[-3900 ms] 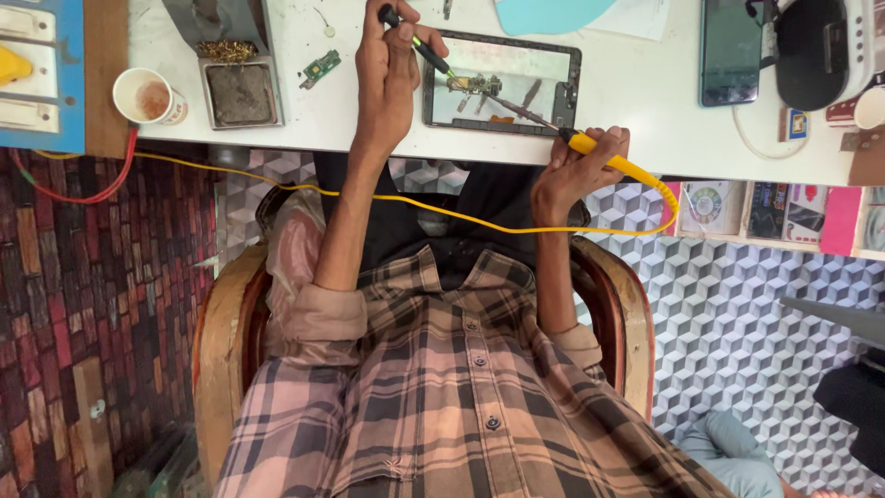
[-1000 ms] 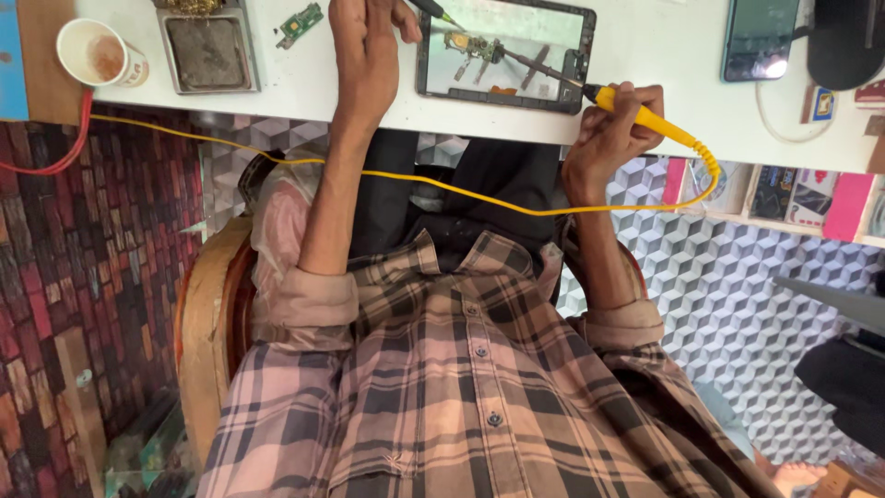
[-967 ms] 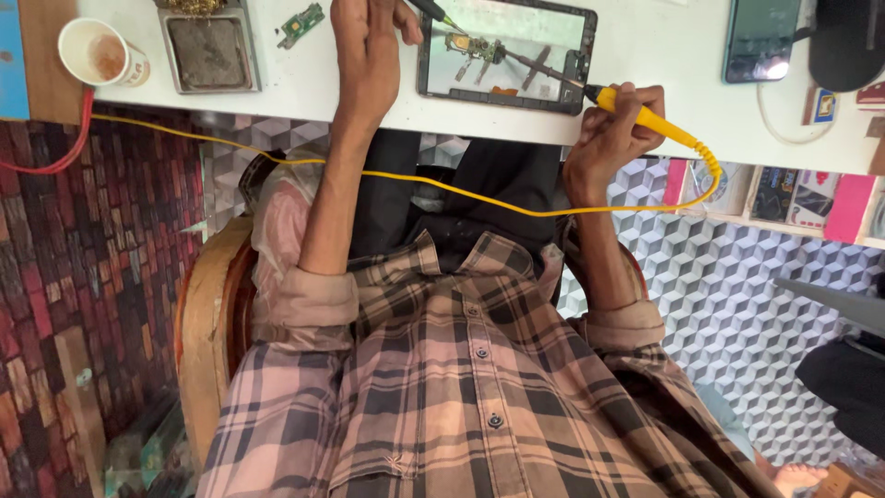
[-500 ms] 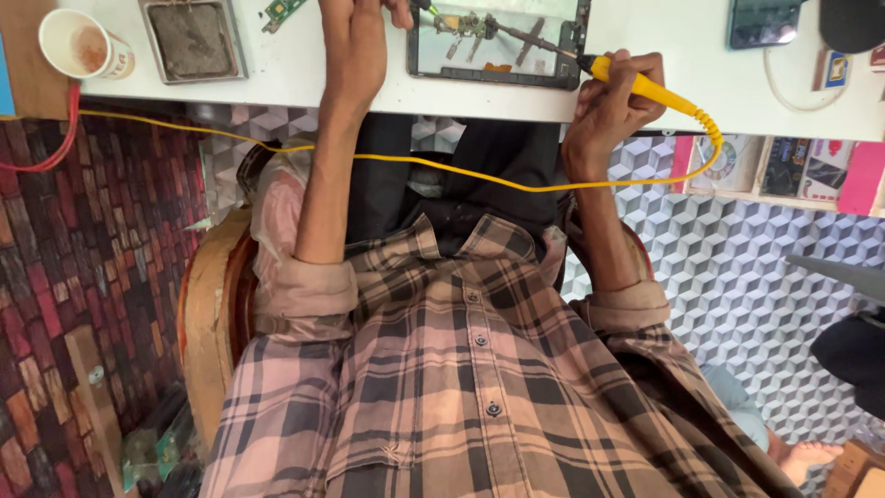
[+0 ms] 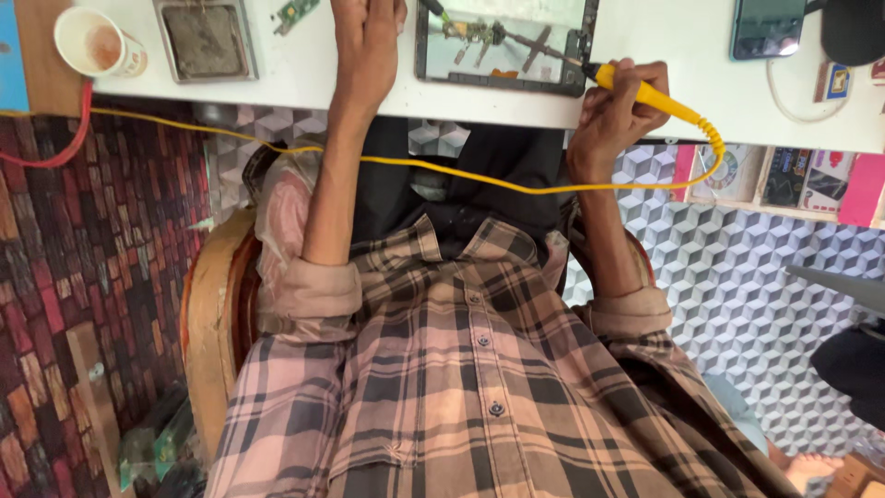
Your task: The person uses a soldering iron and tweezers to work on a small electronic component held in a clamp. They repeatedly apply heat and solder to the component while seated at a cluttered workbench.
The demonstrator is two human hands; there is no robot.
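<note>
- Right hand (image 5: 616,106), upper right of centre: fingers closed around the yellow soldering iron (image 5: 650,94), pen-style grip, at the front edge of the white tabletop (image 5: 304,78).
- Iron's dark tip points toward upper left, onto the right edge of the opened tablet (image 5: 502,46).
- Yellow cable (image 5: 461,173) leaves the rear of the iron, loops down below the tabletop edge, then runs left across the chest to the left frame edge.
- Left hand (image 5: 367,32), top centre: lies on the tabletop just left of the tablet, fingers cut off by the top frame edge. A thin dark tool with a green tip (image 5: 435,9) sits beside it at the tablet's upper left corner; cannot tell whether the hand grips it.
- Tablet lies flat, top centre, back off, metal frame and internals exposed.
- Upper left: paper cup (image 5: 95,43) with brownish residue; right of it a square metal tray (image 5: 205,39); then a small green circuit board (image 5: 295,11).
- Red wire (image 5: 55,152) hangs off the tabletop's left end.
- Upper right: dark smartphone (image 5: 768,28) lying flat, well apart from the tablet.
- Person wears a plaid shirt (image 5: 461,387), sleeves rolled, seated in a wooden chair (image 5: 210,323).
</note>
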